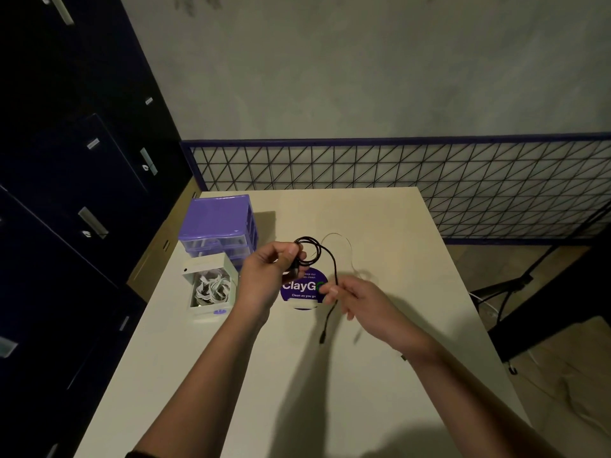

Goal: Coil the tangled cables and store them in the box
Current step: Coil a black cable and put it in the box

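While held up over the pale table (pixel 380 375), both ends of the job in hand:

Left hand (pixel 267 276): curled round a small coil of black cable (pixel 334 262), thumb clamping the loops against the fingers, raised above the table's middle.

Right hand (pixel 355 297): pinching the same black cable lower down between thumb and fingertips, other fingers loosely bent; blurred, so exact finger positions hard to tell.

Black cable: two or three loops at the left hand, then a curve down to the right hand, loose tail with its plug dangling below, just above the tabletop.

Thin pale cable (pixel 344 246): lying on the table beyond the hands, a faint arc partly hidden behind the black loop and the right hand.

Round purple sticker (pixel 302 287): flat on the table under the hands, lettered "ClayGo" and "Clean as you go", partly covered by both hands and the cable.

White box (pixel 211 287): open, on the table left of the left wrist, holding coiled white cables (pixel 210 287).

Purple drawer unit (pixel 220 223): just behind the white box, near the table's far left corner.

Wire mesh panel (pixel 429 170): upright along the table's far edge, purple-framed, against a grey wall.

Dark lockers (pixel 66 193): filling the left side.

Black stand (pixel 515 282): on the floor to the right of the table.
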Demonstrator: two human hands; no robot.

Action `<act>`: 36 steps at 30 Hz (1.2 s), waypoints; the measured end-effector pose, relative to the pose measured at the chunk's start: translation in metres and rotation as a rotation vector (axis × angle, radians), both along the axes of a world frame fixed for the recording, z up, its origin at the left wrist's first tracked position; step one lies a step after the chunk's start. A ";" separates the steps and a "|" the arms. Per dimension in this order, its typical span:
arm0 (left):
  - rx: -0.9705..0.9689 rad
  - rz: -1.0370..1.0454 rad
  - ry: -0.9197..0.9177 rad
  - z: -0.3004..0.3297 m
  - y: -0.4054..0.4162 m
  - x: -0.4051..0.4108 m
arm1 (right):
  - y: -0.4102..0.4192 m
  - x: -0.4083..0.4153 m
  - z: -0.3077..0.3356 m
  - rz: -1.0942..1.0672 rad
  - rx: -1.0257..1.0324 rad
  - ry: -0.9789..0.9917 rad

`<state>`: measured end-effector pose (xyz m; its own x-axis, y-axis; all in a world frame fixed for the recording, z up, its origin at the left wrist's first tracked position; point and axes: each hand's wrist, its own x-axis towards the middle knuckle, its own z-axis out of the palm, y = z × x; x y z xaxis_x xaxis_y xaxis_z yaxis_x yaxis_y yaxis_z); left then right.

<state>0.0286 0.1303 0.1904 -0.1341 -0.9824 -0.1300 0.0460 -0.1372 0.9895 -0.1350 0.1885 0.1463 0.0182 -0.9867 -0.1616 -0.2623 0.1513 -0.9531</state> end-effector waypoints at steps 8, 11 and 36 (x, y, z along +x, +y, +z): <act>0.070 -0.051 0.005 -0.001 0.003 0.004 | -0.003 -0.012 -0.003 -0.122 0.138 -0.425; 0.081 -0.098 -0.024 -0.002 0.007 0.002 | -0.010 -0.020 0.010 -0.282 0.040 -0.610; -0.001 -0.099 -0.118 -0.011 0.010 -0.016 | -0.012 -0.007 0.024 -0.209 0.301 -0.761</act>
